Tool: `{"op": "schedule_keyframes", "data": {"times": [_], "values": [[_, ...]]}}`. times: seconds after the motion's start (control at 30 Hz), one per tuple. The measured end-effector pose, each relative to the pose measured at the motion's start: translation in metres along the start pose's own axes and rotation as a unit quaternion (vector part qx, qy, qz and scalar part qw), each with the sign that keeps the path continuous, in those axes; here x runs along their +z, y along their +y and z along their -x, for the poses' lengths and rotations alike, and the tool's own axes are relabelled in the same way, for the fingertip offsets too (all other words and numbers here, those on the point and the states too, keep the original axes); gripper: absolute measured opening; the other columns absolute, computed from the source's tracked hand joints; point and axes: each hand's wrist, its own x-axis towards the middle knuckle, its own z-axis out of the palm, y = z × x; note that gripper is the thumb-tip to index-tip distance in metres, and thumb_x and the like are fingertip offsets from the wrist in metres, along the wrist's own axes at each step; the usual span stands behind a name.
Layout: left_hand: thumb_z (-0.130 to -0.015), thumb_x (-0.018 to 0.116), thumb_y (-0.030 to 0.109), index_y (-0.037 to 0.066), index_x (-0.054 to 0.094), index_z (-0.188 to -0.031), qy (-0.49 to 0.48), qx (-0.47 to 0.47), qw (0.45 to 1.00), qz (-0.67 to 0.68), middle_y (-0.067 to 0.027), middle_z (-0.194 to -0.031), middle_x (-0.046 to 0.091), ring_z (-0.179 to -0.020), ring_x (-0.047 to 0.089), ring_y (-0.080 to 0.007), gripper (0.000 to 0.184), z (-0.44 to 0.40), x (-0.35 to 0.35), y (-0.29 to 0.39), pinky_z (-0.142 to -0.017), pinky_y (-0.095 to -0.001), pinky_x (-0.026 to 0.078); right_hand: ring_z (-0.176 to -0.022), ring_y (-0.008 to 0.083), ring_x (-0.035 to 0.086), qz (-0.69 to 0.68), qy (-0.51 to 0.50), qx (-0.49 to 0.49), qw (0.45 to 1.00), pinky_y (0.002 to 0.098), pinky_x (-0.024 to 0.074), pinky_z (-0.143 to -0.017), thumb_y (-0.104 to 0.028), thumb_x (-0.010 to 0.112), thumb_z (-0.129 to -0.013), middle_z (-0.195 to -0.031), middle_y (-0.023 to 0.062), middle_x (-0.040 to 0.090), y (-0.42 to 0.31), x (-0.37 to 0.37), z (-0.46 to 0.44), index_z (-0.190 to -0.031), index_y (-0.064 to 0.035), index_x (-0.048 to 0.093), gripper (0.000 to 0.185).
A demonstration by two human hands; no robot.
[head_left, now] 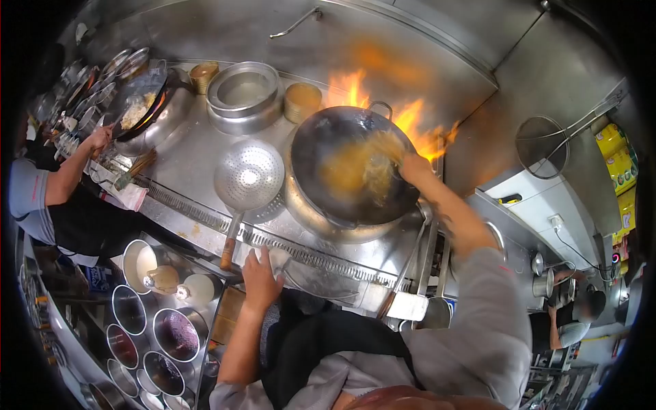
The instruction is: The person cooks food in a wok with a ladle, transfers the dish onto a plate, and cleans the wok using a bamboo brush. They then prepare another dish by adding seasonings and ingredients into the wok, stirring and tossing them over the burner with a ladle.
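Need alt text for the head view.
A person's right hand holds a motion-blurred tool in a large black wok, flames flaring behind it; the left hand is near the wooden handle of a perforated ladle.

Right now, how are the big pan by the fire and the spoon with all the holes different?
The wok is dark and has no holes that I can see, but the strainer spoon is silvery and full of them. The wok is much wider than the spoon. Flames leap behind the wok, but none touch the spoon. Both are round.
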Motion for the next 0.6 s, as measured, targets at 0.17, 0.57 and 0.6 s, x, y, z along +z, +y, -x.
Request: {"op": "schedule_keyframes", "data": {"times": [0.17, 0.57, 0.6], "values": [[-0.065, 0.072, 0.018, 0.0, 0.041, -0.129, -0.115, -0.048, 0.99, -0.063, -0.0232, -0.106, 0.052, -0.093, 0.057, -0.0387, 0.073, -0.025, 0.039, -0.011, -0.079, -0.0482, 0.047, -0.089, 0.0403, 0.065, 0.013, 0.113, 0.002, 0.994, 0.049, 0.0519, -0.078, -0.027, 0.054, -0.085, -0.097, 0.0252, 0.065, -0.013, 0.105, -0.061, -0.119, -0.0072, 0.053, 0.04], [-0.072, 0.074, 0.018, -0.002, 0.046, -0.114, -0.114, -0.094, 0.986, 0.081, -0.0241, -0.104, 0.056, -0.089, 0.062, -0.0421, 0.055, -0.024, 0.086, -0.048, -0.078, -0.0439, 0.052, -0.053, 0.0243, 0.063, -0.356, 0.031, 0.018, 0.934, 0.0368, 0.0501, -0.054, -0.032, 0.061, -0.084, -0.069, 0.0129, 0.066, -0.126, 0.084, -0.054, -0.104, -0.0066, 0.064, 0.032], [-0.071, 0.075, 0.018, -0.002, 0.045, -0.118, -0.126, -0.108, 0.975, 0.145, -0.0248, -0.106, 0.057, -0.092, 0.062, -0.0406, 0.059, -0.026, 0.081, -0.058, -0.079, -0.0425, 0.052, -0.052, 0.0249, 0.062, -0.367, 0.016, -0.022, 0.93, 0.0372, 0.0495, -0.051, -0.031, 0.061, -0.084, -0.068, 0.0135, 0.065, -0.13, 0.083, -0.04, -0.104, -0.007, 0.064, 0.031]]}}
